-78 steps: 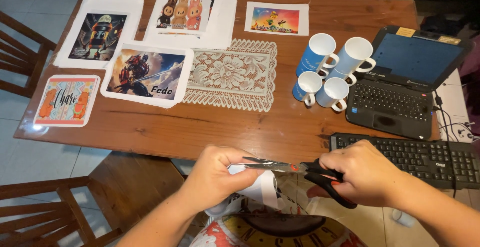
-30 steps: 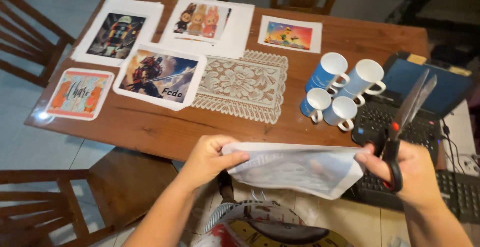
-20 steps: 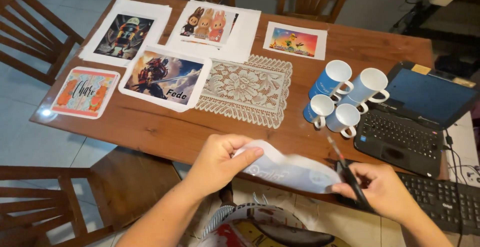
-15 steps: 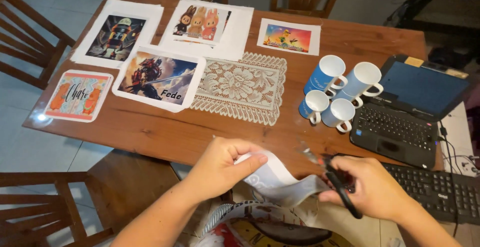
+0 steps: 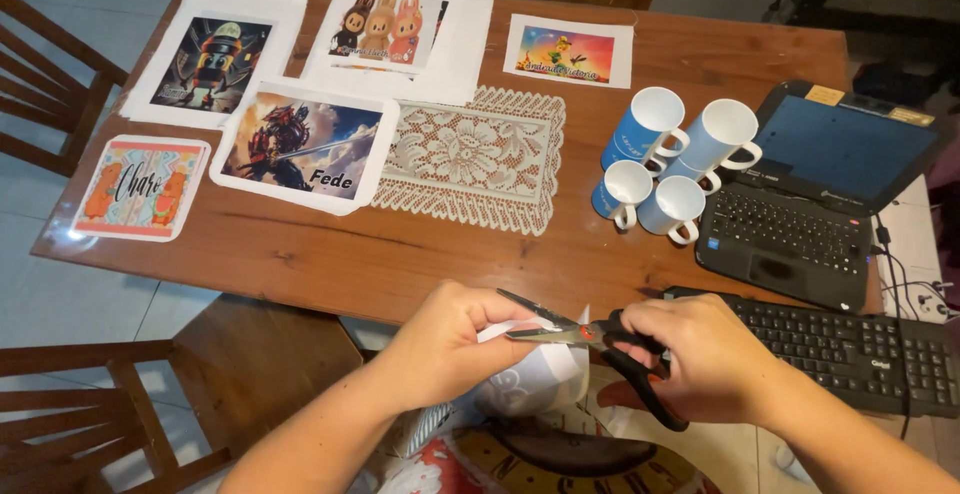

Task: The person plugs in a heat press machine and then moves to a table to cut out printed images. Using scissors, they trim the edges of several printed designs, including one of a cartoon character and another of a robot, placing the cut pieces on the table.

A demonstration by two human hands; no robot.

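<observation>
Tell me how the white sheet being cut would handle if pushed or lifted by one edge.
The white sheet probably flops: it curves and sags below the left hand. It looks thin and light, so a push would likely buckle it. The scissors in the right hand suggest it tears easily.

Both forearms reach forward; the left hand (image 5: 452, 339) pinches with curled fingers, the right hand (image 5: 700, 354) closes its grip (knuckles up).

The scissors (image 5: 590, 339), lately raised toward 1 o'clock, are level again in the right hand (image 5: 700, 354), blades parted around the white sheet (image 5: 540, 369), now folded small by the left hand (image 5: 455, 339).
</observation>
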